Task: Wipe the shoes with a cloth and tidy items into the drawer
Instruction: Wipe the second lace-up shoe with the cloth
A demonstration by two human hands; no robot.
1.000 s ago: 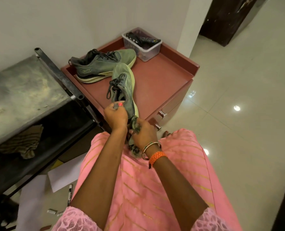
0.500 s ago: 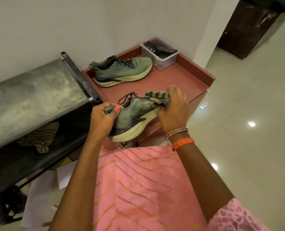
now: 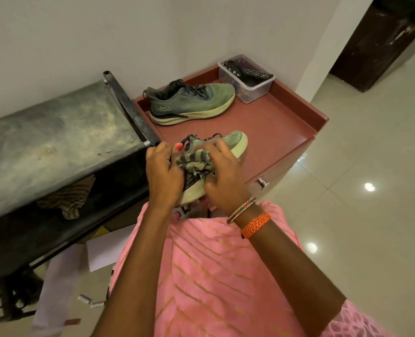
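Note:
A green sneaker (image 3: 235,142) with a pale sole is held above the front edge of the reddish cabinet top (image 3: 274,127). My left hand (image 3: 161,173) grips its heel end. My right hand (image 3: 223,176) clutches a striped grey cloth (image 3: 195,160) and presses it against the shoe's side. The second green sneaker (image 3: 189,103) lies on its sole at the back of the cabinet top, toe pointing right. Drawer handles (image 3: 262,182) show on the cabinet front, below my right hand.
A clear plastic box (image 3: 246,80) with remotes stands in the cabinet's back right corner. A dusty black metal rack (image 3: 55,137) stands on the left, with another striped cloth (image 3: 68,198) on its lower shelf. Papers (image 3: 104,251) and small items lie on the tiled floor.
The shoe was turned from toe-away to lying sideways. My right hand carried the cloth from the heel to the toe, then back to the shoe's middle.

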